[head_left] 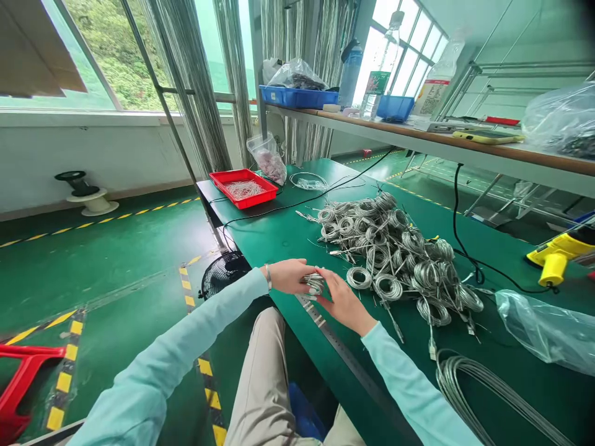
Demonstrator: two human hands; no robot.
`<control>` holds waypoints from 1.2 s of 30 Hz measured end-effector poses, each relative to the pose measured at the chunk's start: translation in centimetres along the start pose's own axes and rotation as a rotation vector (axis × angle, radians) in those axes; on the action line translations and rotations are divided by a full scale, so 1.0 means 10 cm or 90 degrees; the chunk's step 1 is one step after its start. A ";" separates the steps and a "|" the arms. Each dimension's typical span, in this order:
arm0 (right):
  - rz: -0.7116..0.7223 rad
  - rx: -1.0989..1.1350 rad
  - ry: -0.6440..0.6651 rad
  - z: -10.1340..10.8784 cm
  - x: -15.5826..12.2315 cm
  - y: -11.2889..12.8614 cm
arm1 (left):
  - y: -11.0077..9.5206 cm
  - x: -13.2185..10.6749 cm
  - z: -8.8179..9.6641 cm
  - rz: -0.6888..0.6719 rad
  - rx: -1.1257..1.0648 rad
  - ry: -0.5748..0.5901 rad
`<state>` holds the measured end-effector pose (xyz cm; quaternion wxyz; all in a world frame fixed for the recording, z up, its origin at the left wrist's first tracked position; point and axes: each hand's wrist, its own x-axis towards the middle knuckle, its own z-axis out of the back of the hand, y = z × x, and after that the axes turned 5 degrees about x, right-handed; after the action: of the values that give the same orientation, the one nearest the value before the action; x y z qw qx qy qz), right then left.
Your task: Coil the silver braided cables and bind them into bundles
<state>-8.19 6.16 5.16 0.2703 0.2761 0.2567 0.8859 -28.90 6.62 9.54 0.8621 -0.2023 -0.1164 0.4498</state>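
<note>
Your left hand (289,276) and right hand (343,302) together grasp a small silver coiled wire bundle (315,284) at the green table's (288,238) near edge; the heap of silver wire coils (395,254) lies just beyond.

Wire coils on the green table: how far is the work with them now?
Looks done: a big pile of wound coils lies on the table. In hand: the left hand and the right hand together hold one small coil at the near edge. Probably left: a bundle of long loose wire lies nearby, not wound small. How much more remains cannot be told.
</note>
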 end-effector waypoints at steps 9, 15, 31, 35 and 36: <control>-0.130 0.221 -0.100 0.42 -0.43 0.53 | -0.85 -0.28 -0.05 0.076 -0.084 -0.226; -0.087 0.262 -0.175 0.52 -0.57 0.75 | -1.21 -0.34 -0.23 0.089 -0.545 -0.244; -0.160 0.271 -0.467 0.46 -0.79 1.10 | -1.65 -0.57 -0.23 0.183 -0.660 -0.279; -0.209 0.343 -0.481 0.39 -0.82 1.07 | -1.64 -0.56 -0.24 0.172 -0.672 -0.265; -0.207 0.335 -0.460 0.41 -0.83 1.05 | -1.63 -0.56 -0.24 0.167 -0.661 -0.269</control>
<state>-3.37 -5.29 11.48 0.3986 0.5820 0.4020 0.5838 -19.27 -6.98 14.68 0.5449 -0.5173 -0.4654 0.4679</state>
